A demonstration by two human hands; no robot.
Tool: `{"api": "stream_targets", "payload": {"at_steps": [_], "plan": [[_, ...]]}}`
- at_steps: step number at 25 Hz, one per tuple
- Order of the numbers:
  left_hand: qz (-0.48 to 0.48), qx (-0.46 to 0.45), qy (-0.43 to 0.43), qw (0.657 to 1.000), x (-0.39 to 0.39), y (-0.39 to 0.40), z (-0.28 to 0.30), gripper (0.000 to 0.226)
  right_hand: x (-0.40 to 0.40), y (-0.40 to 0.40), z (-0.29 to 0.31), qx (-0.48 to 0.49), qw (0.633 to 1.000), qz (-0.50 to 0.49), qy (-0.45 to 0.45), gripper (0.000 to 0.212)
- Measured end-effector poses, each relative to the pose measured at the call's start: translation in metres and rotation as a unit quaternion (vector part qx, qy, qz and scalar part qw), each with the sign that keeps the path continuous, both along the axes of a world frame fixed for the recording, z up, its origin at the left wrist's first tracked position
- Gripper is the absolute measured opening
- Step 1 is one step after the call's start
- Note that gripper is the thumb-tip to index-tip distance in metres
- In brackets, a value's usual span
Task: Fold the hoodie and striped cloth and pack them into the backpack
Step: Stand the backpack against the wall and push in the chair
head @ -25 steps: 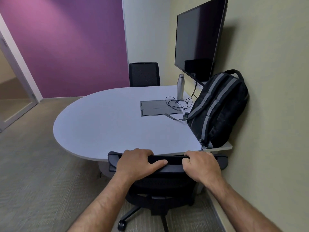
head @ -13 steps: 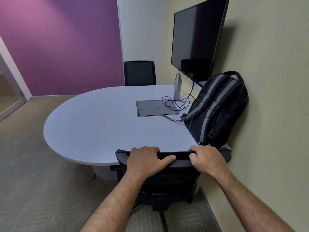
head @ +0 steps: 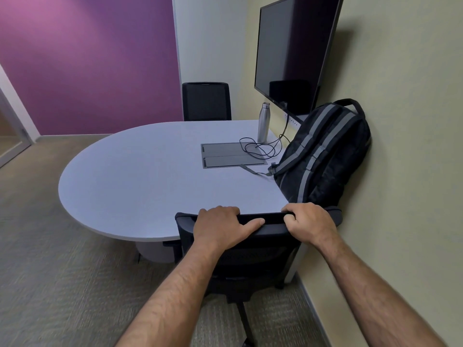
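Head view: both hands, the left hand and the right hand, are clenched over the top edge of a black mesh office chair tucked against the pale grey rounded tabletop. Beyond the chair, a black backpack with grey stripes leans upright on the tabletop against the wall, beside a coiled black cable and a steel bottle.
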State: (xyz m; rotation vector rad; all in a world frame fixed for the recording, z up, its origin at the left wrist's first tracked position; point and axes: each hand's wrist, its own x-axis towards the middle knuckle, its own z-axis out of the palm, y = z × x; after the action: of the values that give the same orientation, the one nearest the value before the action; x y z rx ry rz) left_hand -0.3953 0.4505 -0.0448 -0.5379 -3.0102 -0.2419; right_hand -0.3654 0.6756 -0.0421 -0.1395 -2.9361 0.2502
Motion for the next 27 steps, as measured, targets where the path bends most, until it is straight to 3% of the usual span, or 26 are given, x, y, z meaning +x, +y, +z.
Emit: {"api": "stream_targets", "payload": {"at_steps": [27], "plan": [[0.003,0.020,0.004,1.000,-0.022,0.044,-0.001,0.082,-0.030,0.045,0.000,-0.007,1.000,0.017,0.023,0.048]]}}
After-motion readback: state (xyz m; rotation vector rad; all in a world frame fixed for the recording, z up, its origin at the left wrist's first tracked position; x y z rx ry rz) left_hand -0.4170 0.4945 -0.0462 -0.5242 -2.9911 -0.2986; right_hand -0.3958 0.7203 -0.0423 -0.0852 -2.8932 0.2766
